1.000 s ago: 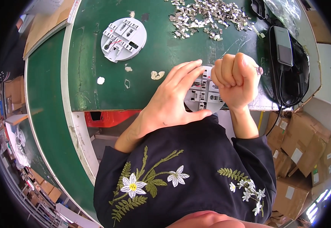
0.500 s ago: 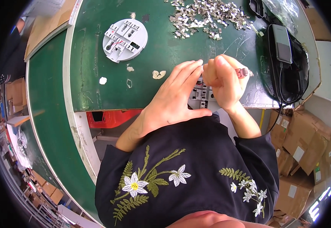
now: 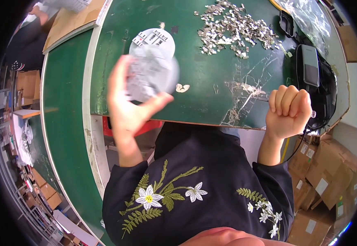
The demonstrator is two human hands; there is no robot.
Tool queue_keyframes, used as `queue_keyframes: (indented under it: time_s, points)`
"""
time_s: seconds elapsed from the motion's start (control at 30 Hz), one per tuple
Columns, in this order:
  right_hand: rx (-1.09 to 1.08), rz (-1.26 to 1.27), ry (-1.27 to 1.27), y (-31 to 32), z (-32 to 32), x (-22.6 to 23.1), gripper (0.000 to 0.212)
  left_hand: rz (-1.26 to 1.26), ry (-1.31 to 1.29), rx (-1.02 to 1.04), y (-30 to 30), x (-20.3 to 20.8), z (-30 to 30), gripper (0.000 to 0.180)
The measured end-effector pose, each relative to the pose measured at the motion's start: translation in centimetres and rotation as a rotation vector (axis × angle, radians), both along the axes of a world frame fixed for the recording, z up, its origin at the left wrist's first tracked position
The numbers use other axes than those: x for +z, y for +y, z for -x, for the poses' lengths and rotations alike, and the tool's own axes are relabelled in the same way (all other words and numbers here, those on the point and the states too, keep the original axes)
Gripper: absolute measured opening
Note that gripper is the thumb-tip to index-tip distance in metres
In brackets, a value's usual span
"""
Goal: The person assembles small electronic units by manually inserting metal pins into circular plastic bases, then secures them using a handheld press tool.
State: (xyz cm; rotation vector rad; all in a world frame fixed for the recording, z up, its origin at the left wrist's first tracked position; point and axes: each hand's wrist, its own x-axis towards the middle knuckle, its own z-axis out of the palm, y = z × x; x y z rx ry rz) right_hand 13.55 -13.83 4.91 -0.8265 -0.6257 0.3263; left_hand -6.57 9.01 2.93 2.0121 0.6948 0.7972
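Observation:
My left hand, smeared by motion, grips a round grey plastic base at the left of the green table. Its details are blurred. Behind it, partly covered, another round grey base with slots and raised blocks lies on the table. Near the table's front edge at the right, my right hand is closed in a fist around a screwdriver. Only the end of its translucent handle and a thin piece of shaft past the fingers show; the rest is hidden in the fist.
Small metal clips lie in a loose pile at the back. A dark case with a grey power bank and cable stands at the right. Clear plastic wrap is behind it. Cardboard boxes are stacked beyond the table's right end.
My left hand has carried the round grey base from the front middle leftward, toward the other base. My right hand has moved right with the screwdriver, away from the base.

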Motion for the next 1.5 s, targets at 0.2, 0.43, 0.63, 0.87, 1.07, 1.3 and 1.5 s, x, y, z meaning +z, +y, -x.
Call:
queue_keyframes:
  time_s: [0.2, 0.43, 0.63, 0.87, 1.07, 1.3, 1.5]
  points:
    - [0.081, 0.043, 0.098, 0.7, 0.1, -1.1, 0.039, -0.119, 0.428, 0.745, 10.2, 0.9, 5.6, 0.082]
    - [0.058, 0.83, -0.337, 2.1, -0.4, 0.9, 0.017, -0.475, 0.508, 0.633, 12.0, -1.0, 4.2, 0.076]
    - [-0.012, 1.013, -0.853, 6.8, -2.5, -1.5, 0.006, -0.416, 0.402, 0.002, 6.5, -1.1, -3.3, 0.086]
    - [-0.139, 1.031, -1.04, 8.6, -3.5, -3.6, 0.008, -0.254, 0.432, -0.093, 4.2, -0.5, -3.5, 0.095]
    - [0.05, 1.195, -0.637, 6.3, -3.2, 0.5, 0.006, -0.183, 0.257, -0.248, -0.9, -0.5, -3.4, 0.098]
    - [0.209, 1.164, -0.175, 2.4, -1.5, 2.5, 0.006, -0.153, 0.071, -0.461, -7.5, -3.0, -4.9, 0.091]
    - [0.189, 1.05, -0.08, 0.1, -0.5, 1.0, 0.009, -0.092, -0.061, -0.555, -8.1, -3.0, -5.7, 0.071]
